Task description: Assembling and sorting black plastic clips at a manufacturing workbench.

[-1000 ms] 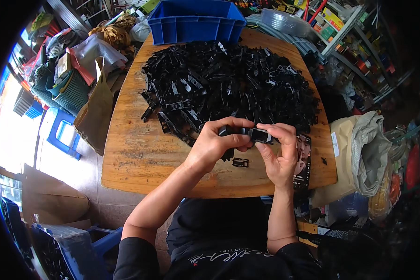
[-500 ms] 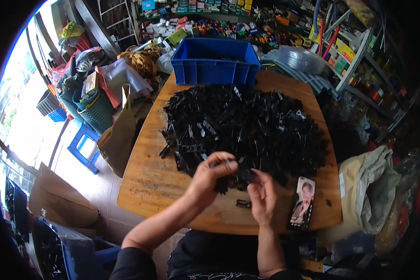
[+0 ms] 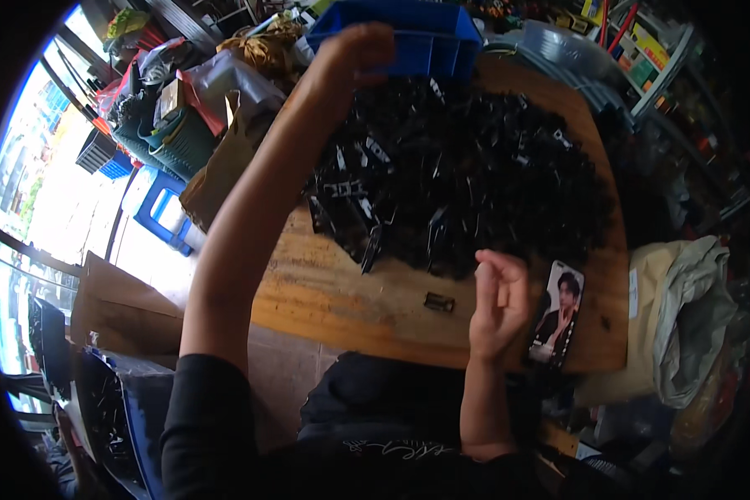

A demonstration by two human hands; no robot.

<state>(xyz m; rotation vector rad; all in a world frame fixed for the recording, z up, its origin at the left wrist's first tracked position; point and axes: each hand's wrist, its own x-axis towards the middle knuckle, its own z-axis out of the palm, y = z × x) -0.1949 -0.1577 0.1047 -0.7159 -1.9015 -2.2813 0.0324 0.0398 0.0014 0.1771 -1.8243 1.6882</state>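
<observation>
Black plastic parts (image 3: 467, 183) lie on the wooden table (image 3: 350, 308), the nearest being a lone piece (image 3: 438, 302) left of the right hand's fingers and slightly closer to the person than their tips. Just to the right of those fingers, a phone (image 3: 556, 317) lies face up, its screen showing a portrait. The right hand (image 3: 500, 304) has its fingers bent loosely inward, thumb close to the index finger; no part shows in its grasp, and I cannot tell whether the tips meet. Directly beyond the right fingertips spreads the heap, dark enough that single pieces run together, with only a few glossy edges standing out. The left forearm covers some of its left side. Farthest out, past the heap's near portion, the left hand (image 3: 358, 54) is blurred; its fingers seem parted, with nothing visible between them. Right behind those fingers stands a blue bin (image 3: 458, 50), cut off by the upper edge, its contents out of sight. Clear coiled tubing (image 3: 567, 42) sits well to their right.
</observation>
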